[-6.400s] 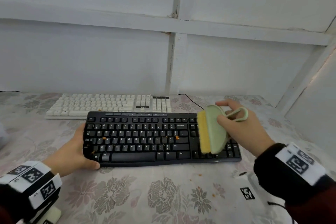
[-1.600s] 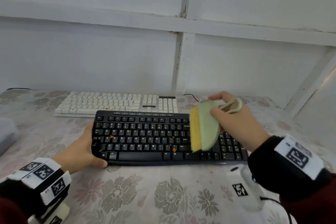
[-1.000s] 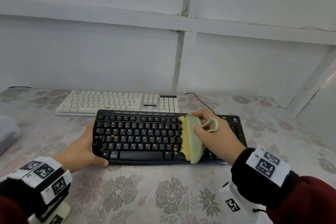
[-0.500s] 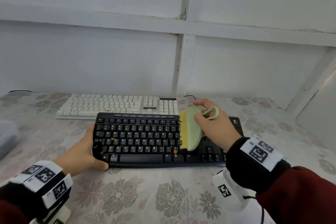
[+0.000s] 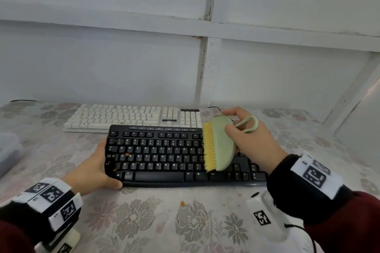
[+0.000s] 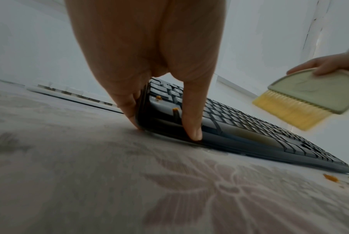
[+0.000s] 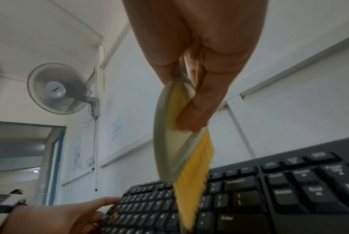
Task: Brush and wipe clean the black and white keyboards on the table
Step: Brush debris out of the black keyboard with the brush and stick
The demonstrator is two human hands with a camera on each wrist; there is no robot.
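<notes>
The black keyboard [image 5: 164,156] lies on the flowered tablecloth, with orange crumbs on its left keys [image 5: 127,154]. My left hand [image 5: 96,168] grips its left end, thumb on the front edge [image 6: 191,126]. My right hand [image 5: 246,139] holds a pale green brush [image 5: 221,146] with yellow bristles [image 5: 208,148], lifted just above the keys right of the letter block. In the right wrist view the bristles [image 7: 193,186] hang over the black keyboard [image 7: 269,197]. The white keyboard [image 5: 131,117] sits behind the black one.
Orange crumbs [image 5: 182,203] lie on the tablecloth [image 5: 144,222] in front of the black keyboard. A grey box [image 5: 8,150] sits at the left edge. A white wall [image 5: 144,57] rises right behind the keyboards. A wall fan [image 7: 57,88] hangs high in the right wrist view.
The brush swept leftward across the keys, then lifted and drew back a little to the right. A crumb now lies on the cloth in front. My left hand kept its hold.
</notes>
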